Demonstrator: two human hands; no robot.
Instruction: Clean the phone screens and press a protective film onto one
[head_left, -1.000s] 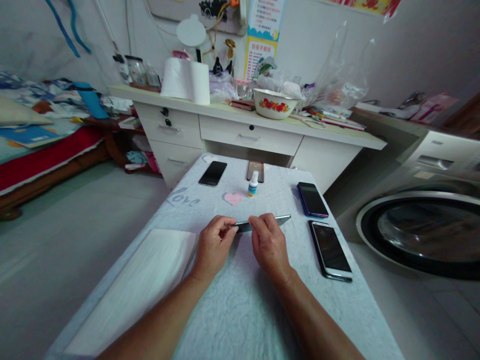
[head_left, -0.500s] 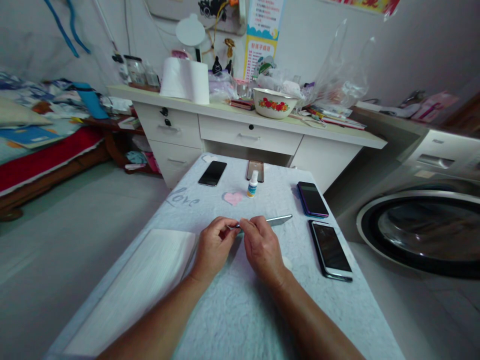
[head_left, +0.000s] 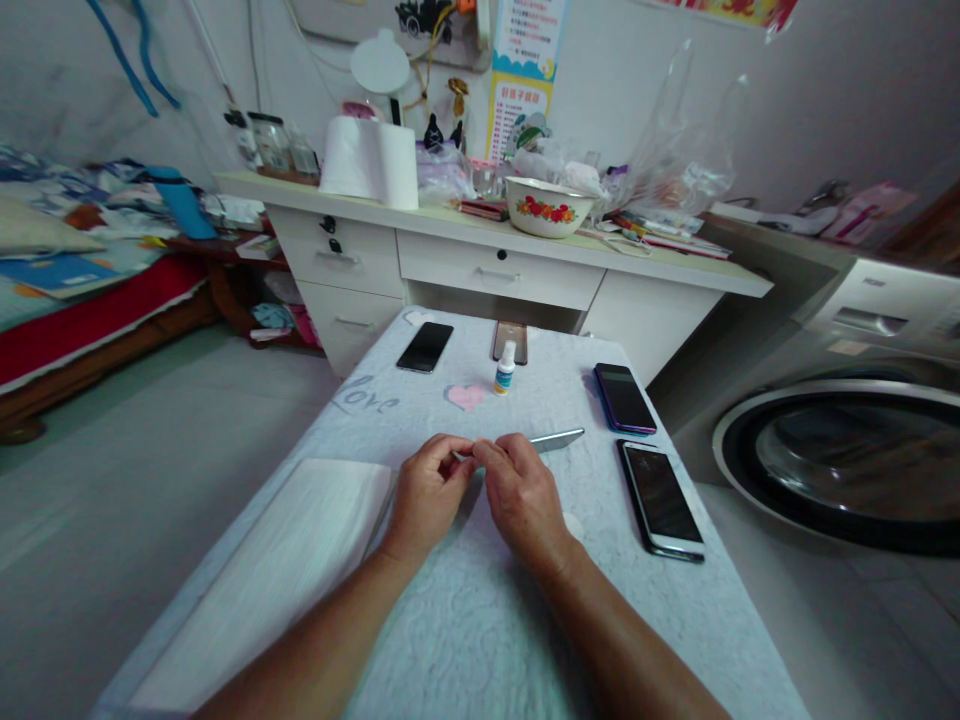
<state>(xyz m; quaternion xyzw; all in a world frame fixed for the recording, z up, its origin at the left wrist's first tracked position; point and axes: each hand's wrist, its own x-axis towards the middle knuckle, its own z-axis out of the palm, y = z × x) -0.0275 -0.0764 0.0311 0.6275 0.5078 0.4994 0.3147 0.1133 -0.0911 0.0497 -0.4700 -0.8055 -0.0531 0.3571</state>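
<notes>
A slim silver-edged phone (head_left: 559, 440) is held nearly edge-on above the cloth-covered table (head_left: 465, 620). My right hand (head_left: 525, 500) is closed round its middle, and its right end sticks out past my fingers. At the phone's left end, my left hand (head_left: 429, 492) is closed in a pinch, thumb and fingertips touching my right hand's. Most of the phone hides behind my hands. Just beyond it stands a small white spray bottle (head_left: 505, 370) with a blue and yellow label.
A black phone (head_left: 425, 347) and a phone case (head_left: 511, 341) lie at the back. Along the right edge are a dark phone (head_left: 625, 399) and a white-framed phone (head_left: 663, 500). White paper (head_left: 285, 570) lies left. Beyond are a desk (head_left: 495, 265) and a washing machine (head_left: 847, 400).
My right hand has shifted very slightly left along the phone, and my fingertips have closed together over its left end. The things on the table stay put.
</notes>
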